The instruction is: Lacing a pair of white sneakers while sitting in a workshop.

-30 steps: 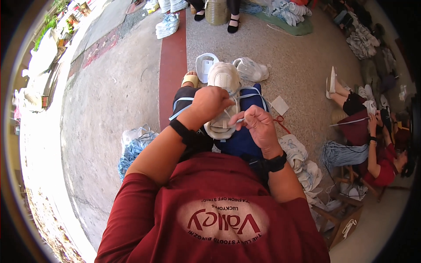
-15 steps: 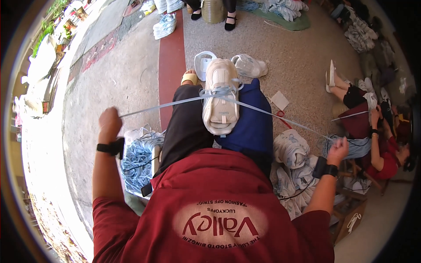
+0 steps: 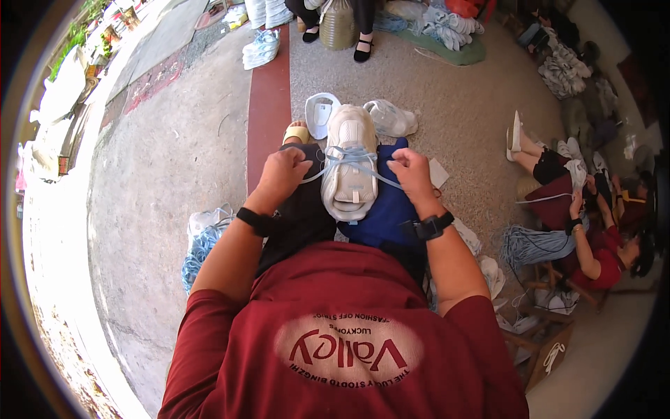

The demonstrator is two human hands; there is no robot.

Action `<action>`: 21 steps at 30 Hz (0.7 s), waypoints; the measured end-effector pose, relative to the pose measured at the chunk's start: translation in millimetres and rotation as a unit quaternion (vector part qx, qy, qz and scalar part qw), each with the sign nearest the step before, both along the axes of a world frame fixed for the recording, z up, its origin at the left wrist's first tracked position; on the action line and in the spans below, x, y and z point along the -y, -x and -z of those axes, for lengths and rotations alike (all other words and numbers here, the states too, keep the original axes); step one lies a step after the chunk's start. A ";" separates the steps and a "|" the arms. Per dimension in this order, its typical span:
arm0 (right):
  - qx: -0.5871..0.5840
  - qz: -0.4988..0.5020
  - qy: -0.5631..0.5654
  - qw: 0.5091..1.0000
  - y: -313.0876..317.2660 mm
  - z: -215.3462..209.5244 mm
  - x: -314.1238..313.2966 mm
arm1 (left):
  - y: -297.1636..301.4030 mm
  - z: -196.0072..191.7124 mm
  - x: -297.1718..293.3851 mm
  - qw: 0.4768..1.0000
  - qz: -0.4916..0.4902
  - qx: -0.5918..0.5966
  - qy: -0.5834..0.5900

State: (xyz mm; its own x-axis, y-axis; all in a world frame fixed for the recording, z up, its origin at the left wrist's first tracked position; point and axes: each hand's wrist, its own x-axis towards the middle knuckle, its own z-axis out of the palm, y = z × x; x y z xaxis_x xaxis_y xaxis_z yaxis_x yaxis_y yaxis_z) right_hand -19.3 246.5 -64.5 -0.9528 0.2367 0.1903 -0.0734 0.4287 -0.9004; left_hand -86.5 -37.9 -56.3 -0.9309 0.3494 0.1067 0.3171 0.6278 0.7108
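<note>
White sneaker [image 3: 351, 162] on lap, left hand [image 3: 283, 174] and right hand [image 3: 412, 174] each pinching pale-blue lace [image 3: 352, 155] (crossed over shoe), bag of laces [image 3: 204, 241] beside.

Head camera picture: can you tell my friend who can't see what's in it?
Seen from above, a person in a red shirt rests a cream-white sneaker on their lap, and the left hand and right hand each pinch an end of its pale blue shoelace. Another person sits on the floor at the right beside a heap of blue laces.
</note>
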 end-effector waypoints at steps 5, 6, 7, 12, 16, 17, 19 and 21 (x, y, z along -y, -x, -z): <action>0.024 0.037 0.064 0.997 16.9 -1.6 41.2 | 5.6 -17.6 -42.0 0.999 0.021 0.043 -0.023; 0.028 0.038 0.060 0.997 18.2 -1.6 42.7 | 5.9 -16.0 -45.9 0.998 0.012 0.055 -0.018; 0.052 0.050 0.121 0.990 19.6 -1.2 43.5 | 6.1 -13.8 -48.9 0.992 -0.005 0.093 -0.084; 0.099 0.005 0.321 0.942 21.7 0.7 35.2 | 8.1 -5.9 -59.4 0.895 -0.060 0.267 -0.351; 0.066 -0.057 0.289 0.953 22.0 2.1 33.1 | 11.1 -5.7 -55.3 0.868 -0.003 0.323 -0.376; 0.057 -0.056 0.254 0.964 21.9 2.5 34.0 | 11.5 -5.2 -54.3 0.822 0.019 0.364 -0.438; 0.068 -0.031 0.227 0.971 22.0 2.9 36.2 | 11.7 -3.7 -53.3 0.769 0.037 0.404 -0.494; 0.067 -0.019 0.203 0.977 21.1 2.6 37.4 | 11.4 -2.7 -53.6 0.847 0.025 0.361 -0.388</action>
